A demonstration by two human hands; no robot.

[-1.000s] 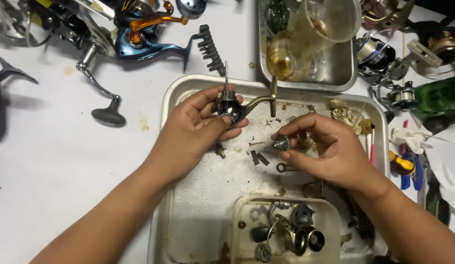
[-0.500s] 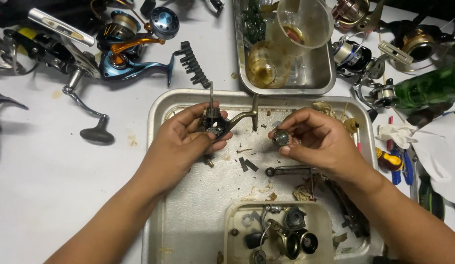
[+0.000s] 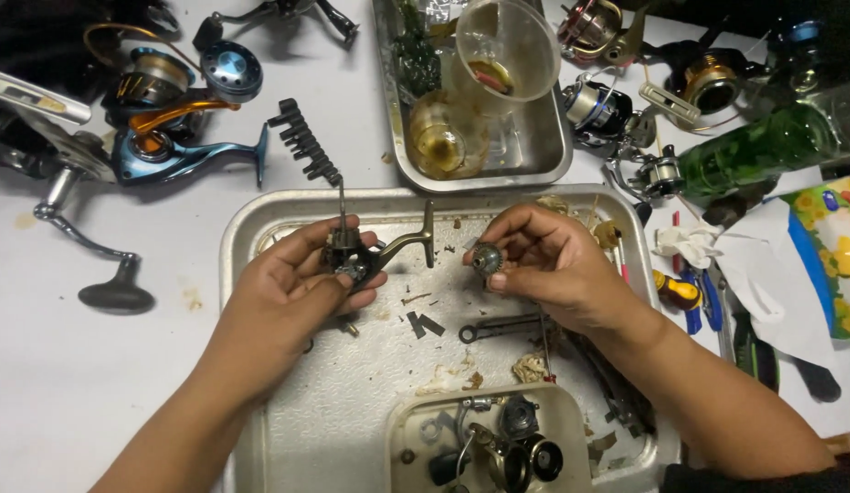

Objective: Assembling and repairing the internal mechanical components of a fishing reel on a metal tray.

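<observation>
the left hand (image 3: 288, 288) was curled, with the fingers bent in and the thumb on top, and it held a dark reel body (image 3: 352, 260) tight. a thin rod stuck up from that part, and a bent metal arm stuck out toward the other hand. the right hand (image 3: 553, 265) was curled too, and its fingertips (image 3: 498, 281) pinched a small round gear (image 3: 486, 260). the two hands were near each other but did not touch, and the gear sat just beside the end of the bent arm.

both hands were over a big metal tray (image 3: 260, 219). under the gap between the hands lay some tiny dark bits, and a small wrench (image 3: 498, 327) lay just below the right hand. closer to the person than both hands sat a small white tub (image 3: 406, 429) with reel parts in it. past the hands was a second metal tray (image 3: 543, 155) with a clear plastic cup (image 3: 507, 55) in it. out past the left hand lay a black bit holder (image 3: 304, 141) and a blue and orange fishing reel (image 3: 169, 128). out past the right hand lay a green bottle (image 3: 763, 146) and a small screwdriver (image 3: 676, 290) with a yellow handle.
</observation>
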